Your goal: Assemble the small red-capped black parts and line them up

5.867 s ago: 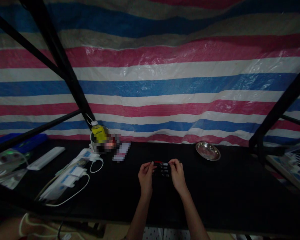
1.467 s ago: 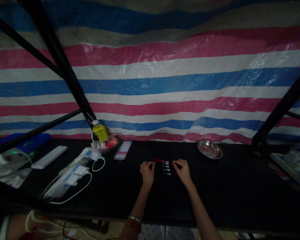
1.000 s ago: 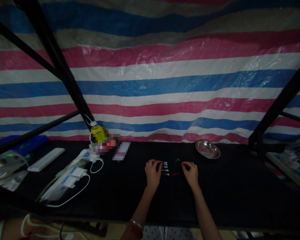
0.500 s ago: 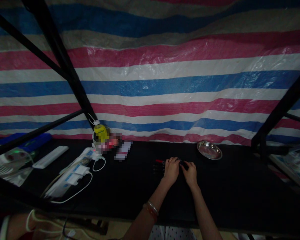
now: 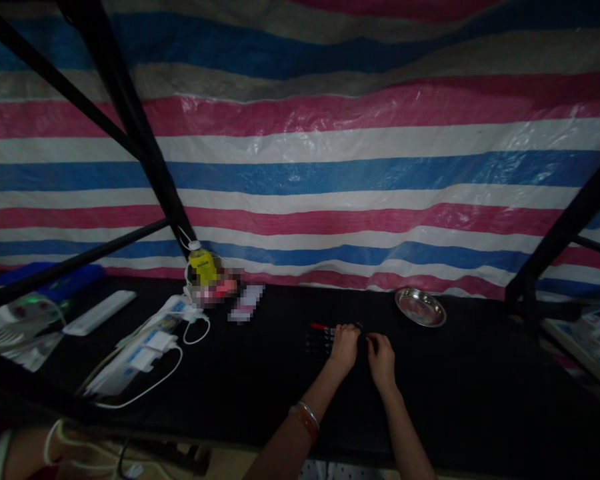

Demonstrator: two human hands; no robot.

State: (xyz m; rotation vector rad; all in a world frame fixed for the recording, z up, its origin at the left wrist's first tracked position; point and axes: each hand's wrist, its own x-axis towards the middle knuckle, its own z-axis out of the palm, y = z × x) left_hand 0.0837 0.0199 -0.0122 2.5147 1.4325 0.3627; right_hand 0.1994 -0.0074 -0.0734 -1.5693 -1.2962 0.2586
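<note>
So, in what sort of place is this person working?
Seemingly an improvised work corner, though I cannot be sure: a striped red, white and blue plastic sheet hangs behind a flat black worktop, and slanting black bars frame both sides.

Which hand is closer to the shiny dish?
Right. The right hand is to the left of the shiny dish and nearer the person; the left hand is farther left, beyond the right hand.
</note>
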